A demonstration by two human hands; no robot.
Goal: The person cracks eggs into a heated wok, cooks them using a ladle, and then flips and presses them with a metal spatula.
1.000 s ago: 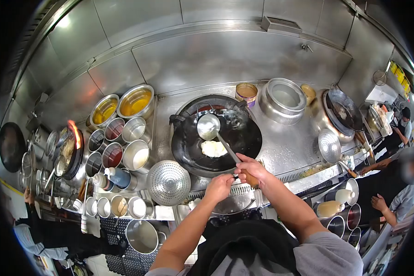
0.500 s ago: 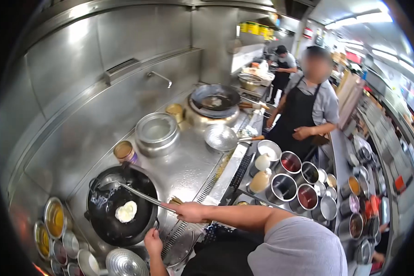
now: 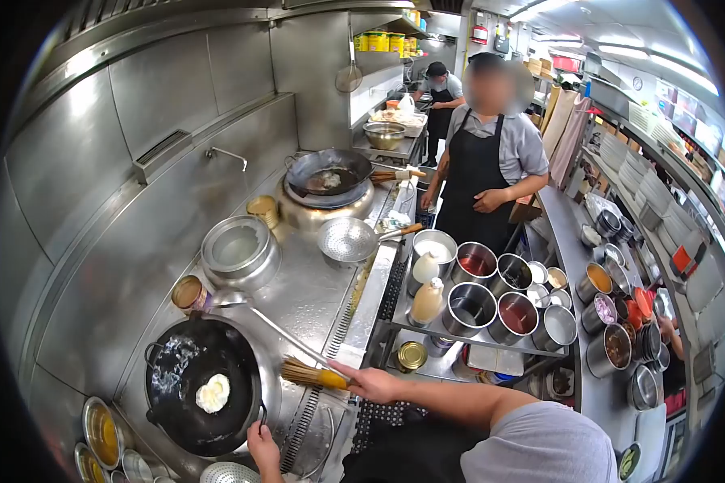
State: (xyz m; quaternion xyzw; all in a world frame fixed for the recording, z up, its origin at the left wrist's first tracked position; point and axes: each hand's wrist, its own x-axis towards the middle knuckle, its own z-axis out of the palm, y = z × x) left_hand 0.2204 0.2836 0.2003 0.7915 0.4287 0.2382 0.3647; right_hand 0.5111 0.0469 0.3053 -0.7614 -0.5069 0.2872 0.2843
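Note:
My left hand [image 3: 263, 445] grips the loop handle on the near side of a black wok [image 3: 177, 354]. A white and pale yellow egg [image 3: 213, 393] lies inside the wok, with shiny liquid beside it. My right hand [image 3: 376, 385] is closed round the end of a long ladle [image 3: 286, 332]. The ladle's bowl is outside the wok, beyond its upper right rim, near an open can [image 3: 188, 293]. A bamboo brush [image 3: 314, 373] with a yellow binding lies right beside my right fingers.
A lidded metal pot [image 3: 238, 249], a second wok [image 3: 327, 173] and a perforated strainer [image 3: 347, 240] stand farther along the range. Several sauce containers [image 3: 474, 308] fill a cart at the right. A person in a black apron [image 3: 479, 173] faces this way; another person [image 3: 441, 105] works behind.
The view has swung to the right. The ladle has moved from over the egg to outside the wok, and my right hand has moved right, next to the brush. The egg remains in the wok.

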